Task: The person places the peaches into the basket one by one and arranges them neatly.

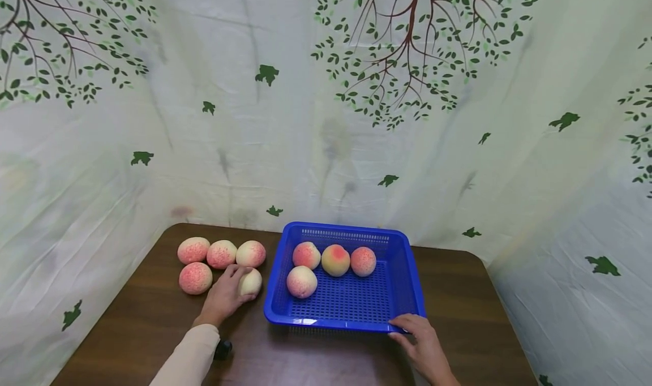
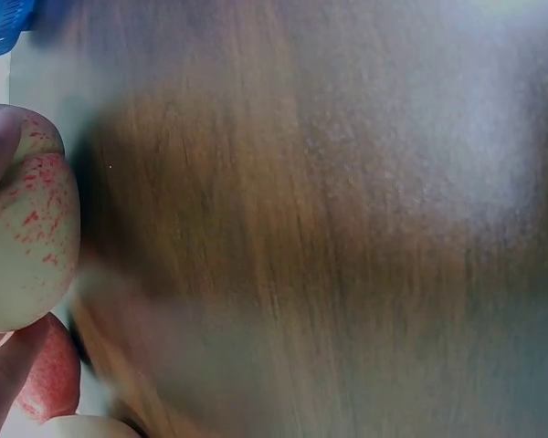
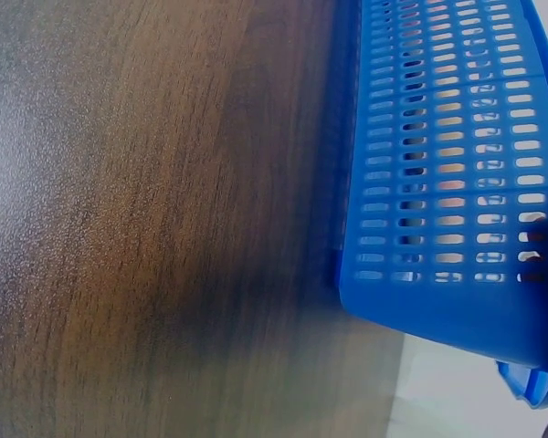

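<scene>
My left hand (image 1: 225, 296) has its thumb and fingers around a pale peach (image 1: 251, 283) at the left of the blue basket. In the left wrist view this peach (image 2: 35, 242) shows red speckles and a crease, with the thumb on one side and a finger on the other. My right hand (image 1: 421, 343) pinches the near right corner of the blue plastic basket (image 1: 351, 324). Inside the basket, toward its back and left, lie several peaches, among them a yellowish one (image 1: 335, 260) and a pale one (image 1: 301, 282). The slotted basket wall (image 3: 438, 301) fills the right wrist view's right side.
Several more pink-speckled peaches (image 1: 221, 254) lie close together on the brown wooden table (image 1: 458, 295), behind and left of my left hand. One peach (image 1: 251, 254) sits right behind the held one. A leaf-printed cloth (image 1: 305, 120) hangs beyond the table's back edge.
</scene>
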Motion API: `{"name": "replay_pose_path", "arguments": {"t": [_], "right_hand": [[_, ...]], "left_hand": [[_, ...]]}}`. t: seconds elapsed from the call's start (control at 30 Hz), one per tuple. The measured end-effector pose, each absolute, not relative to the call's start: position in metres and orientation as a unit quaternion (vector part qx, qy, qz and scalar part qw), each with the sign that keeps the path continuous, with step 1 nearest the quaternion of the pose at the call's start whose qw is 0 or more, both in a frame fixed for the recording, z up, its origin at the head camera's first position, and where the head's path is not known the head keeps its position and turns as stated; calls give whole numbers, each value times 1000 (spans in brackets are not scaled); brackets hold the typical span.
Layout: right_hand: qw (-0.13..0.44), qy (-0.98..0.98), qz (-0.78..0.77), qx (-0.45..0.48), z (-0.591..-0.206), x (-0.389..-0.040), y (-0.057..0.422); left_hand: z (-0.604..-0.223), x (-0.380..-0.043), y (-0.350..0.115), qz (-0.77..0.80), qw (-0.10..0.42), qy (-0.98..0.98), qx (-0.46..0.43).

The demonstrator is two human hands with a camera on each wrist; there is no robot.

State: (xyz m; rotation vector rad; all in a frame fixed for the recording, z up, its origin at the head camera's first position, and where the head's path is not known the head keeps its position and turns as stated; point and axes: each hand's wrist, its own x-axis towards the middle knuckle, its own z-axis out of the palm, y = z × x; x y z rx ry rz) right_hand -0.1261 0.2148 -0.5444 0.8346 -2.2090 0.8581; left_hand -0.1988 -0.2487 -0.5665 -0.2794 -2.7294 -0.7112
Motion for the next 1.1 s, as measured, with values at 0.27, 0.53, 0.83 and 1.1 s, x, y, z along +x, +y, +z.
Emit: {"name": "replay_pose_path", "arguments": {"t": [0.27,0.53,0.83,1.1], "right_hand": [[311,-833,326,320,-546,-127,213],[308,-836,326,317,-547,-127,214],[317,-828,327,328,-544,-129,216],[314,-826,330,332,-545,-129,216]], "left_hand": [[-565,-193,-256,-227,187,-947,-126],[-548,-181,-264,-215,208,-945,-135],[-508,-179,-261,-267,240,-927,-109],[-472,-179,-251,-298,258,-912,-118]]}}
